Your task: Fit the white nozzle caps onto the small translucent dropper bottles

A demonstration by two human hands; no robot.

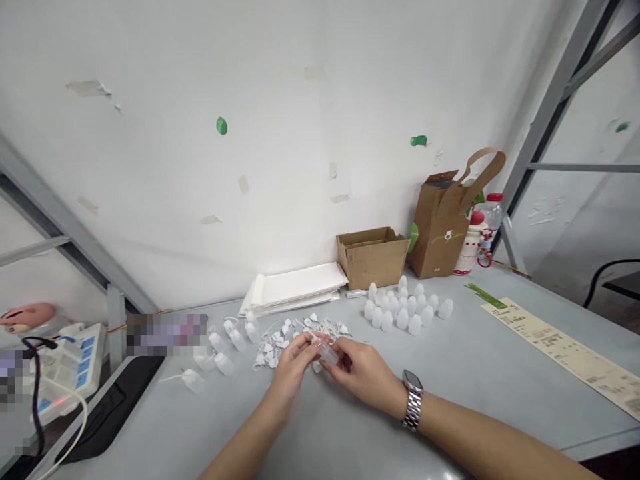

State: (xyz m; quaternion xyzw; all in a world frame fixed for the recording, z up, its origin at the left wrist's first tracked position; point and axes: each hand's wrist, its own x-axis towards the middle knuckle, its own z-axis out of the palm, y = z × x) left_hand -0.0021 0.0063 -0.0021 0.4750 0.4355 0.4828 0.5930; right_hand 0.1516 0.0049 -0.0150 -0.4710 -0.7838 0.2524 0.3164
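A small translucent plastic bottle (329, 354) is held tilted between my two hands above the table. My left hand (296, 360) pinches its upper end; whether a cap sits there is hidden by the fingers. Closed round its lower end are the fingers of my right hand (364, 373). Just behind the hands lies a loose heap of white caps with thin tethers (270, 350). Several bottles with white caps (223, 363) are grouped to the left, some leaning or lying. To the right stand several uncapped bottles (403, 317) in a cluster.
Along the wall are a stack of white sheets (295, 288), a cardboard box (375, 260) and a brown paper bag (437, 230). A drink bottle (493, 213) stands beside the bag. A long printed strip (565, 353) lies right; a power strip (75, 363) is left.
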